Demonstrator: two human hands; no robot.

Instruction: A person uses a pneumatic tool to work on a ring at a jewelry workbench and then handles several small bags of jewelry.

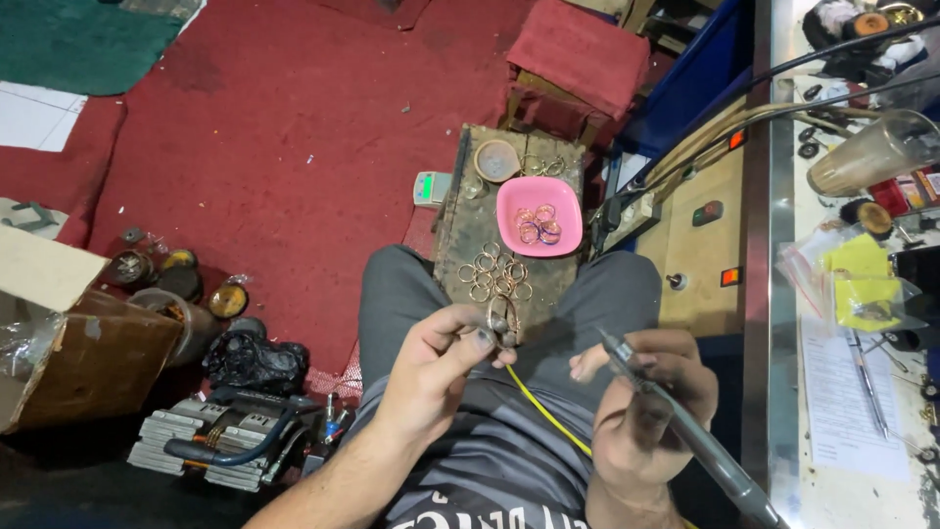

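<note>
From the head view, I have my left hand (446, 343) closed around a small metal ring (501, 315), pinched between thumb and fingertips just above my lap. My right hand (651, 392) is wrapped shut on a grey pen-shaped hand tool (676, 426), its tip pointing up and left toward the ring, with a small gap between them. A yellow cord (548, 411) runs beneath both hands across my shirt.

Just beyond the left hand's fingers sits a narrow wooden block (455, 230), with loose rings (494, 274) scattered on its near end and a pink bowl (514, 196) of rings farther off. The block's near edge almost touches the held ring, so room is tight ahead. Left of my left hand, red carpet (284, 147) lies open. Right of my right hand, a workbench edge (756, 294) runs close alongside.
</note>
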